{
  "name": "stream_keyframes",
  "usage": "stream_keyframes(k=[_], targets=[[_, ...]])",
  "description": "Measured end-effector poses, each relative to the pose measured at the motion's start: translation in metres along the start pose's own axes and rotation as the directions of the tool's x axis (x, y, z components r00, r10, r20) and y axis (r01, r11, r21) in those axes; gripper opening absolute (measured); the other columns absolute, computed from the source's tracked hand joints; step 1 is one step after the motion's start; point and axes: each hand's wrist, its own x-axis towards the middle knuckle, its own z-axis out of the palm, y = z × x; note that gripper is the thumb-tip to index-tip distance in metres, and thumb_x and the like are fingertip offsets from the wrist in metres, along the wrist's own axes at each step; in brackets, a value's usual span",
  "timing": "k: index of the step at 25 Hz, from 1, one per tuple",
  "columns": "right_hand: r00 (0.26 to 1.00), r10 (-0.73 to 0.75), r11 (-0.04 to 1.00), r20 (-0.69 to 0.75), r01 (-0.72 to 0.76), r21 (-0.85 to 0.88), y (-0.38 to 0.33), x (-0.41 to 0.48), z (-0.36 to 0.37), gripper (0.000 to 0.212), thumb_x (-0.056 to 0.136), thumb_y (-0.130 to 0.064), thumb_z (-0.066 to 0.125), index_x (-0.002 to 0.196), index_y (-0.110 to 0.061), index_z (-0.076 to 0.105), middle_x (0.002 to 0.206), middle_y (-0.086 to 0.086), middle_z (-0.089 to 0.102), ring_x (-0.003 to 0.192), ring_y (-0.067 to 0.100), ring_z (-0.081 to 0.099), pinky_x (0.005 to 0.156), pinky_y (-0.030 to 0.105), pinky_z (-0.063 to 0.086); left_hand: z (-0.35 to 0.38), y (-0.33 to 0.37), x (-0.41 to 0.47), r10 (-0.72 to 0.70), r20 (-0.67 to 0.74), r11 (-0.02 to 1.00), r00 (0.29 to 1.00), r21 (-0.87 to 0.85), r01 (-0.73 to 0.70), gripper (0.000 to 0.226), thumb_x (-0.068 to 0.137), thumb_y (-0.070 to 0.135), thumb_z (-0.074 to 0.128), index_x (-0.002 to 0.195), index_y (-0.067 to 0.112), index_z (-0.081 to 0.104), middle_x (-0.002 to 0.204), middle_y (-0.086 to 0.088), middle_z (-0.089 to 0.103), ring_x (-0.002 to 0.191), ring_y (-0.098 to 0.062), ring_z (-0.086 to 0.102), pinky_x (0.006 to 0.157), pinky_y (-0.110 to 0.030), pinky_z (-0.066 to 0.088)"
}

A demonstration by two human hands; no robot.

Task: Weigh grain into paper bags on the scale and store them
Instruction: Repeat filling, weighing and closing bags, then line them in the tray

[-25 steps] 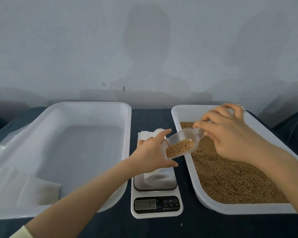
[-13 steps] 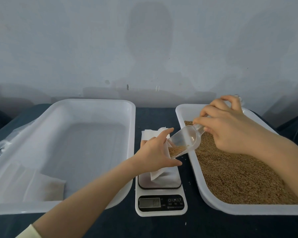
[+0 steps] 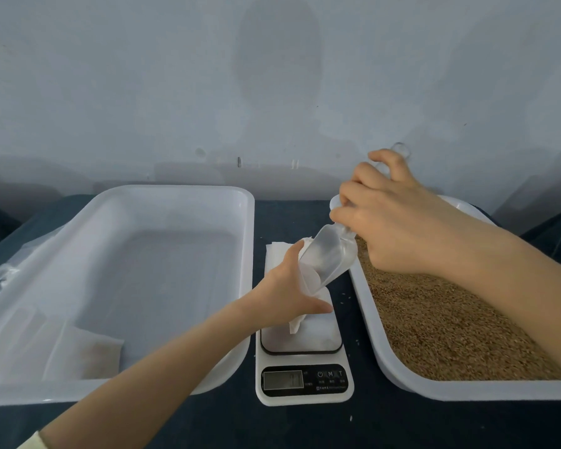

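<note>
One paper bag [image 3: 297,322] was found on the platform of the scale [image 3: 305,380], at the centre of the counter [image 3: 305,429]. Its mouth was held open by the left hand [image 3: 289,296], whose fingers were curled round the upper edge. The clear scoop [image 3: 329,259] was tipped steeply, mouth down into the bag, and appeared emptied. Its handle was grasped in the clenched fingers of the right hand [image 3: 399,228], raised above the far end of the grain tray [image 3: 386,361]. The display could not be read, so the weight reached could not be confirmed. One flat bag [image 3: 85,354], apparently filled, was noted in the near left corner of the storage tray [image 3: 246,254]. Much grain [image 3: 450,325] was left in its tray, and the task was judged to be at an early stage.
</note>
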Motion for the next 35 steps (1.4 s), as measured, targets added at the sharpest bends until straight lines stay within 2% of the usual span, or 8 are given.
stream_keyframes(k=[3, 5, 10, 16, 21, 27, 32, 35], targets=[[0.998, 0.009, 1.0, -0.068, -0.01, -0.016, -0.001, -0.002, 0.002, 0.041, 0.058, -0.004, 0.029, 0.076, -0.013, 0.065, 0.076, 0.003, 0.055, 0.088, 0.031, 0.051, 0.104, 0.05, 0.012, -0.002, -0.004, 0.001, -0.03, -0.022, 0.998, 0.999, 0.057, 0.031, 0.068, 0.073, 0.037, 0.078, 0.126, 0.024, 0.037, 0.102, 0.012, 0.05, 0.086, -0.006, 0.052, 0.067, -0.017, 0.041], [0.994, 0.023, 1.0, -0.106, -0.024, 0.0, -0.001, -0.006, 0.005, 0.038, 0.057, -0.001, 0.034, 0.076, -0.012, 0.065, 0.078, 0.005, 0.058, 0.087, 0.032, 0.054, 0.105, 0.05, 0.013, -0.002, -0.006, 0.001, -0.025, -0.034, 0.995, 0.999, 0.098, 0.028, 0.047, 0.075, 0.038, 0.075, 0.108, 0.025, 0.044, 0.091, 0.014, 0.05, 0.08, -0.004, 0.051, 0.064, -0.017, 0.042], [0.982, 0.042, 0.998, -0.184, -0.034, 0.05, 0.005, -0.017, 0.007, 0.041, 0.059, 0.003, 0.04, 0.085, -0.01, 0.068, 0.084, 0.006, 0.061, 0.089, 0.032, 0.056, 0.106, 0.052, 0.013, -0.003, -0.009, 0.003, -0.043, -0.045, 0.999, 0.998, 0.016, 0.044, 0.04, 0.075, 0.037, 0.073, 0.108, 0.023, 0.054, 0.096, 0.009, 0.059, 0.087, -0.009, 0.058, 0.074, -0.023, 0.05], [0.976, 0.063, 0.995, -0.211, -0.046, 0.088, 0.008, -0.025, 0.008, 0.045, 0.057, 0.009, 0.056, 0.095, -0.01, 0.07, 0.09, 0.006, 0.063, 0.092, 0.033, 0.057, 0.104, 0.054, 0.016, -0.002, -0.007, 0.003, 0.001, -0.036, 0.999, 0.999, -0.04, -0.002, 0.028, 0.073, 0.029, 0.074, 0.079, 0.019, 0.049, 0.075, 0.011, 0.055, 0.063, -0.006, 0.051, 0.054, -0.008, 0.041], [0.97, 0.029, 0.998, -0.24, -0.014, 0.066, 0.01, -0.023, 0.0, 0.043, 0.06, 0.007, 0.05, 0.095, -0.009, 0.069, 0.09, 0.007, 0.063, 0.092, 0.033, 0.057, 0.105, 0.052, 0.015, -0.006, -0.002, -0.001, 0.003, -0.077, 0.996, 0.997, -0.09, -0.009, 0.031, 0.075, 0.04, 0.075, 0.096, 0.032, 0.053, 0.088, 0.014, 0.057, 0.078, -0.002, 0.056, 0.058, -0.012, 0.039], [0.978, 0.02, 0.999, -0.206, -0.012, 0.039, 0.004, -0.02, -0.005, 0.044, 0.062, 0.005, 0.045, 0.095, -0.009, 0.069, 0.089, 0.007, 0.063, 0.092, 0.032, 0.057, 0.106, 0.052, 0.014, -0.005, -0.005, -0.004, 0.011, -0.08, 0.996, 0.997, -0.084, -0.018, 0.037, 0.074, 0.038, 0.075, 0.098, 0.038, 0.046, 0.09, 0.019, 0.052, 0.08, 0.003, 0.052, 0.058, -0.011, 0.037], [0.961, 0.231, 0.971, -0.151, -0.218, 0.095, 0.024, -0.033, -0.004, 0.046, 0.059, 0.005, 0.069, 0.102, -0.011, 0.071, 0.096, 0.009, 0.066, 0.096, 0.033, 0.055, 0.104, 0.047, 0.013, -0.002, -0.009, -0.001, 0.007, -0.094, 0.996, 0.996, -0.084, -0.015, 0.032, 0.075, 0.038, 0.072, 0.097, 0.037, 0.049, 0.091, 0.019, 0.056, 0.081, 0.0, 0.056, 0.06, -0.013, 0.041], [0.88, 0.464, 0.886, -0.1, -0.458, 0.074, 0.045, -0.059, 0.009, 0.037, 0.071, -0.008, 0.072, 0.108, -0.013, 0.068, 0.094, 0.012, 0.067, 0.085, 0.033, 0.058, 0.088, 0.044, 0.035, -0.002, -0.011, 0.001, 0.006, -0.09, 0.998, 0.996, -0.069, -0.012, 0.034, 0.075, 0.039, 0.071, 0.101, 0.034, 0.049, 0.093, 0.018, 0.055, 0.082, -0.003, 0.056, 0.059, -0.013, 0.04]])
